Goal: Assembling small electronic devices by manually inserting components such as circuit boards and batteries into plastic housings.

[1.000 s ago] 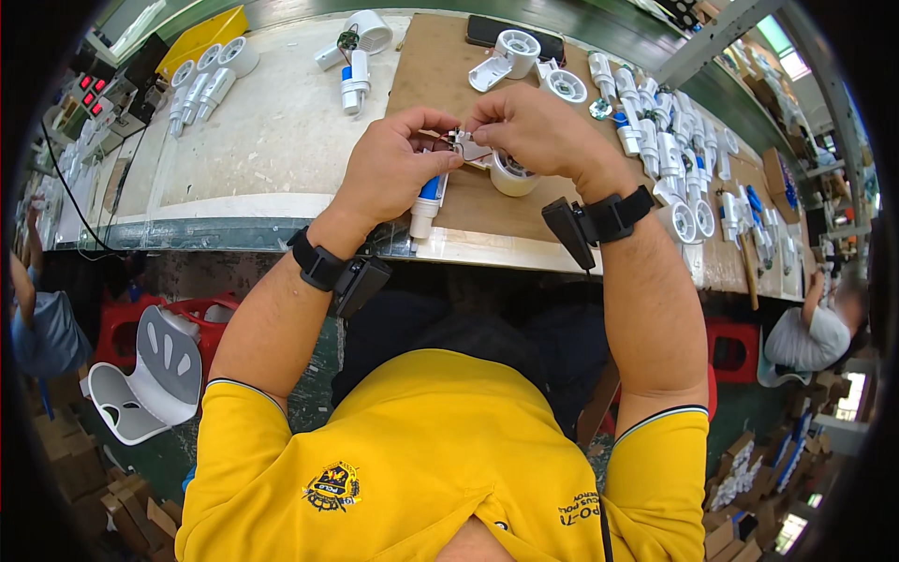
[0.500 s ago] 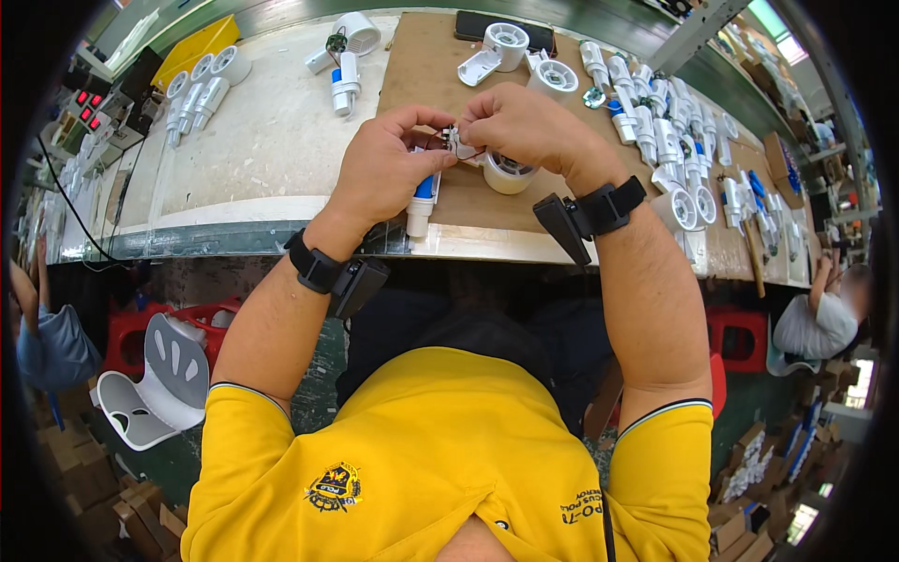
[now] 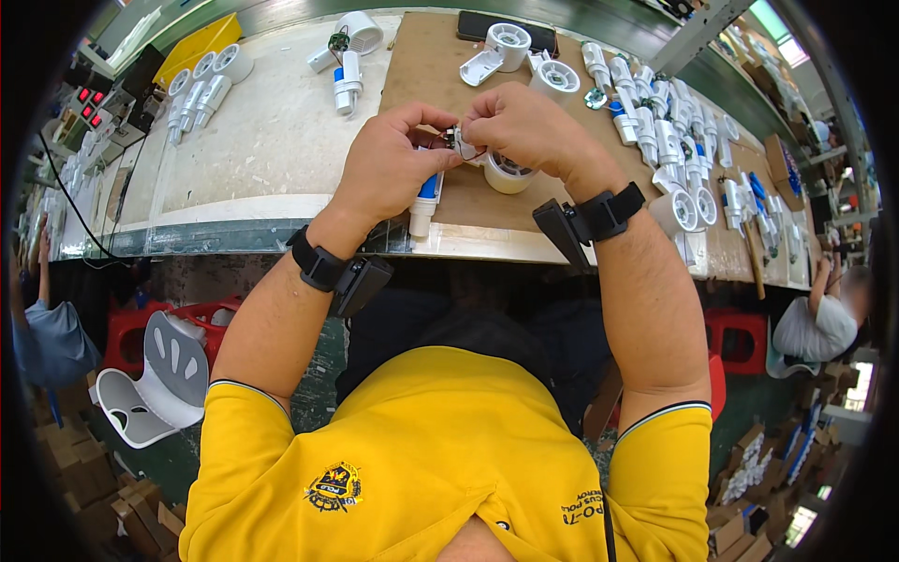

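Both hands meet over the brown board near the bench's front edge. In a pinch, my left hand holds a small circuit board with thin wires by its edge. My right hand has its fingertips closed at the other side of that board, on or beside the wires; exactly what they grip is hidden. Beneath my left hand lies a white handle with a blue cylinder in it, partly covered. A round white fan head rests under my right hand, and dark wires run toward it.
Several white fan parts crowd the right side. More fan heads and a dark flat case lie farther back. A handle with a blue cylinder stands back left, near a yellow bin. Co-workers sit at both sides.
Both hands stay nearly in place, still pinching at the circuit board. My left fingers have shifted very slightly around it.
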The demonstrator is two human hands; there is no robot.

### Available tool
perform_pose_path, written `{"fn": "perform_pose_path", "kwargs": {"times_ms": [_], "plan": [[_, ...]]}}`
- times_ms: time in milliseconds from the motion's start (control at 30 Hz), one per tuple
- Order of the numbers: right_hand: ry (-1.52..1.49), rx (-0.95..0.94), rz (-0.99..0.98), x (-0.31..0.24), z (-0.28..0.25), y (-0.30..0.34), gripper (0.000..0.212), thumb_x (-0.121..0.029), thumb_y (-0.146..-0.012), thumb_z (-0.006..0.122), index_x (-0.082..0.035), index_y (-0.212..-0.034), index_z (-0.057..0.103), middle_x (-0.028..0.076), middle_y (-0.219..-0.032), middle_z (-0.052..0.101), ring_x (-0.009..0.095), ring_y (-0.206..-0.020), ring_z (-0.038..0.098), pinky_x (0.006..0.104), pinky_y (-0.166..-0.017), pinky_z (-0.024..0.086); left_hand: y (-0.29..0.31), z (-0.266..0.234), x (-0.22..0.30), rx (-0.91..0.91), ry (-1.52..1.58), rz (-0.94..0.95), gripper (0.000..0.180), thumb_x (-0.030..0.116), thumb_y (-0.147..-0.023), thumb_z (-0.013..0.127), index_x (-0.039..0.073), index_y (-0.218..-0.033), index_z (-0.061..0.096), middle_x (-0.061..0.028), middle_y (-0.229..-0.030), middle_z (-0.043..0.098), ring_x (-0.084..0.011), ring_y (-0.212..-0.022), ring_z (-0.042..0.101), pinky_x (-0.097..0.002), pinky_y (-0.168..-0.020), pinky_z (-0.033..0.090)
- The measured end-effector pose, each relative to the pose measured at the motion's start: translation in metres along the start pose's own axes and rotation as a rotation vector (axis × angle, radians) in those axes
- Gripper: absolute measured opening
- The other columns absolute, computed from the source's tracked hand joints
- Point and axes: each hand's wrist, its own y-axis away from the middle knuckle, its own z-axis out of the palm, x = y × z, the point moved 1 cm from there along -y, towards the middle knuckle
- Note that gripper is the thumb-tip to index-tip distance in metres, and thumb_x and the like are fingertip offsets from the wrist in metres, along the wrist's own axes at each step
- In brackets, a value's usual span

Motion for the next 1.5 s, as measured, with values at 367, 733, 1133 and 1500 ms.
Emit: {"fn": "perform_pose_path", "kwargs": {"times_ms": [367,733,1133,1500], "plan": [[-0.225,-0.024,-0.008,0.006,0.002,0.003,0.012,-0.013,-0.087,0.065,-0.002,-0.085,0.070,0.001,-0.076,0.067,0.009,-0.069,0.060,0.0241,-0.066,0.047,-0.002,0.002,0.000,-0.028,0.121,0.026,0.031,0.000,-0.081,0.076,-0.001,-0.111,0.068,-0.0079,-0.097,0.074,-0.0127,-0.085,0.070,-0.0255,-0.076,0.056],[-0.512,-0.003,0.011,0.011,0.009,0.006,0.012,-0.012,-0.089,0.066,-0.002,-0.085,0.068,0.001,-0.075,0.064,0.009,-0.069,0.058,0.0230,-0.065,0.045,0.006,0.009,0.006,0.020,0.063,0.090,0.028,0.000,-0.081,0.075,-0.003,-0.108,0.068,-0.0105,-0.100,0.073,-0.0144,-0.083,0.071,-0.0265,-0.075,0.057],[-0.427,0.056,-0.006,0.014,0.013,0.007,0.012,-0.012,-0.089,0.065,-0.002,-0.084,0.068,0.002,-0.075,0.065,0.009,-0.068,0.059,0.0231,-0.064,0.045,0.003,0.005,0.011,0.045,-0.216,0.250,0.028,0.005,-0.076,0.078,-0.001,-0.103,0.072,-0.0118,-0.092,0.071,-0.0196,-0.078,0.070,-0.0293,-0.073,0.056],[-0.364,0.127,0.009,0.014,0.019,0.007,0.009,-0.008,-0.086,0.063,-0.001,-0.084,0.069,0.002,-0.072,0.065,0.008,-0.066,0.058,0.0233,-0.061,0.044,0.004,0.009,0.001,0.094,-0.146,0.233,0.029,0.005,-0.075,0.080,0.000,-0.102,0.073,-0.0114,-0.090,0.072,-0.0182,-0.076,0.070,-0.0280,-0.070,0.056]]}}
